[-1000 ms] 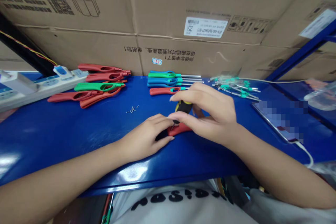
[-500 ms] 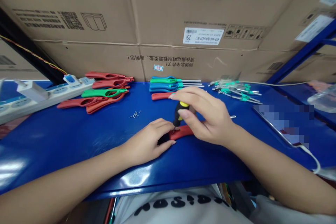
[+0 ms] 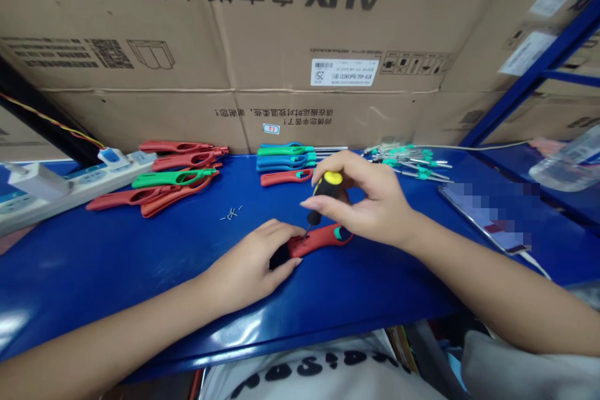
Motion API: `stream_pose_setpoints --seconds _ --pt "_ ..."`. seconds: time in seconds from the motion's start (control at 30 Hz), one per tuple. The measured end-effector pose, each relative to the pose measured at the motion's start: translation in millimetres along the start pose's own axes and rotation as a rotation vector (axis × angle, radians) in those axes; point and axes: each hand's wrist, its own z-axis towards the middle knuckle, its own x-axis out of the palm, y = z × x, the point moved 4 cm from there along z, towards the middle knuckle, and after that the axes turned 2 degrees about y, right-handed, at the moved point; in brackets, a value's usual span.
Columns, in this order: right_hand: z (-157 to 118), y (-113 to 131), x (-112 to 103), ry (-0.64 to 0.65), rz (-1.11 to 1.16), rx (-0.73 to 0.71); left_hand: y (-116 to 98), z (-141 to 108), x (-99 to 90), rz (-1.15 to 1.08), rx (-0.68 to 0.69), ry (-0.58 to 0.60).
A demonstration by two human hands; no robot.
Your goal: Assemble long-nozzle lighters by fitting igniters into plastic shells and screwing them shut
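Note:
My left hand lies on the blue tabletop, thumb and fingers closed around the left end of a red utility lighter. A teal trigger shows near the lighter's other end; its tip is hidden behind my right wrist. My right hand grips a short screwdriver with a black and yellow handle. The screwdriver leans slightly, its thin shaft reaching down to the red body beside my left fingertips. Whether a screw sits under the tip is too small to tell. Several small screws lie loose left of the lighter.
Red and green lighter shells are piled at the back left, beside a white power strip. Blue, green and red lighters lie at the back middle. Metal rods with teal parts, a phone and a cardboard wall surround them.
My view has shifted a little, so the scene sits differently. The screwdriver handle has tilted and my right hand has turned on it. More of the red lighter and its trigger now shows.

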Motion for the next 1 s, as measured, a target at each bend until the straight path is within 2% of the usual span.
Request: stream_pose_setpoints --seconds 0.1,0.17,0.23,0.3,0.4,0.47,0.6,0.77,0.83,1.0 --pt "-6.0 -12.0 -23.7 -0.056 -0.326 -0.061 -1.6 -3.8 -9.1 0.128 -0.078 0.041" --pt "-12.0 -25.7 -35.5 0.030 -0.626 -0.094 -2.1 -4.7 -12.7 0.240 -0.124 0.075" --pt "-17.7 -45.8 -47.9 0.134 -0.886 0.001 -3.6 -2.8 -12.8 0.311 -0.142 0.101" --pt "-22.1 -64.2 -63.0 0.152 -1.014 0.152 -6.4 2.3 -9.7 0.347 -0.117 0.116" --pt "-26.2 -83.5 -80.9 0.155 -1.083 0.361 -8.9 13.9 -3.9 0.384 -0.058 0.138" --pt "-27.6 -90.8 -86.0 0.195 -1.093 0.442 -6.9 22.7 -2.7 0.385 -0.030 0.169" --pt "-28.5 -94.8 -84.4 0.266 -1.085 0.483 4.3 41.8 -16.0 0.384 0.030 0.160" --pt "-30.5 -95.3 -80.0 0.287 -1.040 0.498 28.3 65.4 -53.1 0.392 0.114 -0.025" --pt "-32.4 -98.2 -78.9 0.330 -1.033 0.520 42.1 73.3 -62.9 0.400 0.113 -0.039" --pt "-39.8 -112.2 -78.3 0.488 -1.052 0.639 76.5 87.7 -67.3 0.421 0.037 -0.047"
